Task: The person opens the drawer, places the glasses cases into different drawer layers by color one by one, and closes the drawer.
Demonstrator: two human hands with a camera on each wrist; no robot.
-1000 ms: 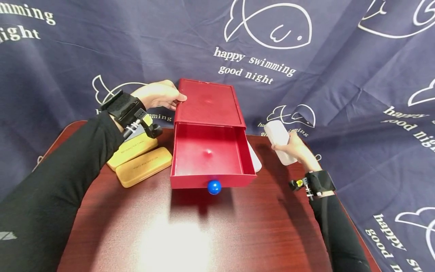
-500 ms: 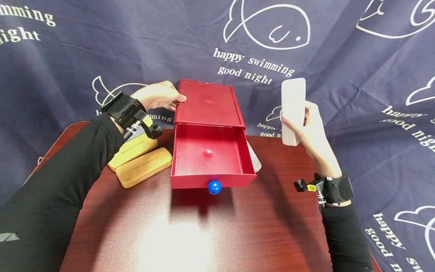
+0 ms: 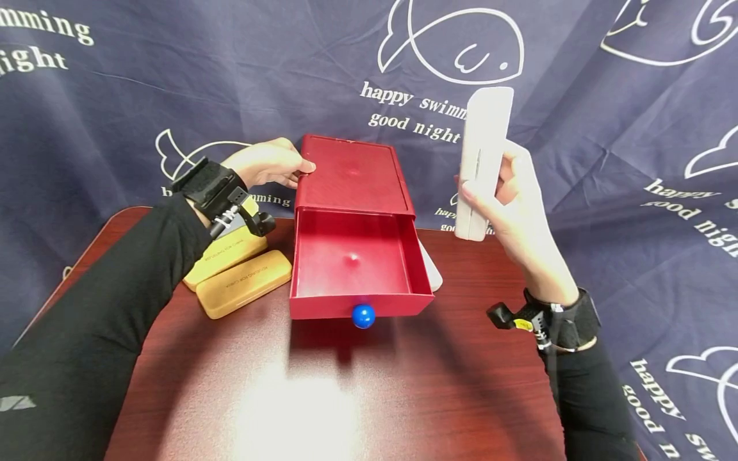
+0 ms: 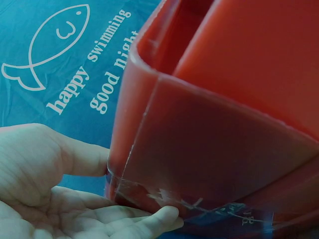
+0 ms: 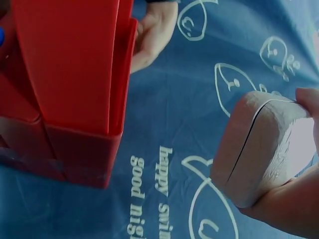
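Note:
In the head view a red drawer box [image 3: 354, 176] stands on the table, its drawer [image 3: 352, 262] pulled out with nothing inside and a blue ball knob [image 3: 363, 316] at the front. My left hand [image 3: 268, 163] grips the box's back left edge, thumb on top; in the left wrist view its fingers [image 4: 144, 226] lie along the box wall. Raised to the right of the box, my right hand [image 3: 519, 198] holds a white glasses case [image 3: 484, 160] nearly upright. A seam runs round that case in the right wrist view, and it looks closed.
Two yellow glasses cases [image 3: 245, 285] lie left of the box, with a greyish item [image 3: 232, 225] partly hidden behind them. Another white case [image 3: 431, 272] shows partly at the box's right side. A blue printed cloth [image 3: 323, 70] hangs behind the brown table [image 3: 438, 384].
My right hand has lifted the white glasses case from low over the table's right side, turned it upright and then shifted slightly left. The left hand and the box have stayed in place.

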